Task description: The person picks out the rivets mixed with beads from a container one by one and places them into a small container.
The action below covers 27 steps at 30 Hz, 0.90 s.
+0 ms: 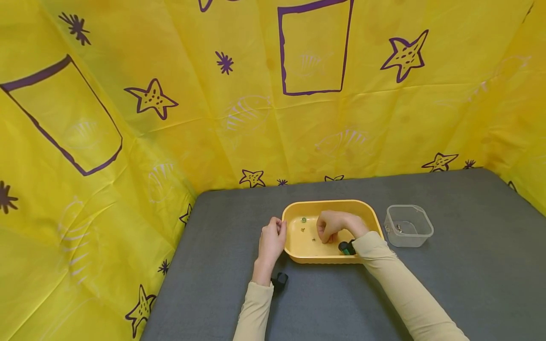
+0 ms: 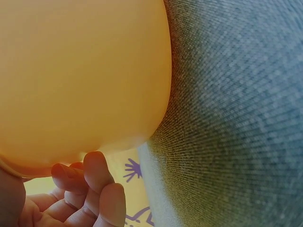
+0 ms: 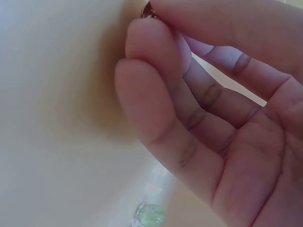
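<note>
A yellow plastic tub (image 1: 326,260) stands on the grey table. At its left end my left hand (image 1: 273,240) grips the rim, with curled fingers (image 2: 97,170) against the outer wall in the left wrist view. My right hand (image 1: 334,225) reaches down inside the tub. Between its thumb and fingertips it pinches a small shiny metallic piece (image 3: 147,10), mostly hidden by the fingers. A small green round piece (image 1: 304,219) lies on the tub floor left of that hand, with a tiny golden piece (image 1: 303,230) and a tiny dark piece (image 1: 313,239) near it.
Right of the tub stands a clear plastic container (image 1: 411,241) with a small metallic item (image 1: 399,228) inside. The grey tabletop (image 1: 213,265) meets a yellow patterned cloth (image 1: 247,142) at the back and left.
</note>
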{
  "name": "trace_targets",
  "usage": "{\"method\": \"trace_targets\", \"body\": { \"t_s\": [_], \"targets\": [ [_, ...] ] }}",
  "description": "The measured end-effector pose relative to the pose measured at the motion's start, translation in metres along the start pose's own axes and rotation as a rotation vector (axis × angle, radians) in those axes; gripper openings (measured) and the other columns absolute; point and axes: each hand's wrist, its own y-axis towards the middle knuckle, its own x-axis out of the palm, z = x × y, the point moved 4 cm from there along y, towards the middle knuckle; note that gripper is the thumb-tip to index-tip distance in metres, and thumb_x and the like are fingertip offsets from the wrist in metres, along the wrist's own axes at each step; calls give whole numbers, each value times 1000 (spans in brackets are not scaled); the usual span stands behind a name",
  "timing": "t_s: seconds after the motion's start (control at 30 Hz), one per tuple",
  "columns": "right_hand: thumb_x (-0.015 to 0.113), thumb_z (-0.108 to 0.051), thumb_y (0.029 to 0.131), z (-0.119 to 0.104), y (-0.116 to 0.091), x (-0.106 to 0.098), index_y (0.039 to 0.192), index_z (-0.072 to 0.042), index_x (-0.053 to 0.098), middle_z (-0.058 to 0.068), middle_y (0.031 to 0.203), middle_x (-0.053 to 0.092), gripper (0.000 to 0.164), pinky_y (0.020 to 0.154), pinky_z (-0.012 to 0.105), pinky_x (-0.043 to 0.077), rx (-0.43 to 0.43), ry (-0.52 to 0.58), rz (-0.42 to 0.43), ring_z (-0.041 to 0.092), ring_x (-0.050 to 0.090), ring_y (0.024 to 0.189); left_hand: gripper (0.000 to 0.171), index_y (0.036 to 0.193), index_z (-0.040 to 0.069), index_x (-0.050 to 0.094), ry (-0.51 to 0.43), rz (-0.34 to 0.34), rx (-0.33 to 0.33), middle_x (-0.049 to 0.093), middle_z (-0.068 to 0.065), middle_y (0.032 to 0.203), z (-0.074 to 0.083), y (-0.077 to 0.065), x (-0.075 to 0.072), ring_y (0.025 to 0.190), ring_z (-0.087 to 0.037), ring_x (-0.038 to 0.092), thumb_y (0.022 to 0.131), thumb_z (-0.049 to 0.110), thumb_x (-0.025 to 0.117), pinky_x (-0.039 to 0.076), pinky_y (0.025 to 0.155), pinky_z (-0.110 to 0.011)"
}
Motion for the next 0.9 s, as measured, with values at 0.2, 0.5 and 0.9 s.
{"method": "trace_targets", "body": {
  "t_s": [0.2, 0.5, 0.9],
  "targets": [
    [65, 6, 74, 1, -1, -2, 69, 2, 62, 2, 59, 55, 7, 52, 26, 45, -22, 4, 33, 12, 51, 52, 19, 89, 3, 56, 0, -6, -12, 54, -2, 68, -1, 1, 1, 55, -11, 48, 94, 20, 53, 42, 51, -25],
    [66, 5, 72, 3, -3, -7, 68, 1, 63, 1, 58, 54, 7, 52, 28, 45, -60, 0, 69, 11, 50, 51, 19, 88, 2, 56, -3, 0, -5, 53, -2, 67, 1, 1, 0, 53, -11, 48, 94, 20, 53, 41, 50, -25],
    [67, 4, 72, 0, -10, -15, 69, 2, 63, -1, 58, 52, 6, 54, 29, 47, -80, -14, 91, 12, 50, 53, 18, 87, 3, 56, 4, 12, 9, 53, -3, 66, 0, 0, 1, 53, -12, 48, 94, 19, 54, 41, 49, -26]
  ]
}}
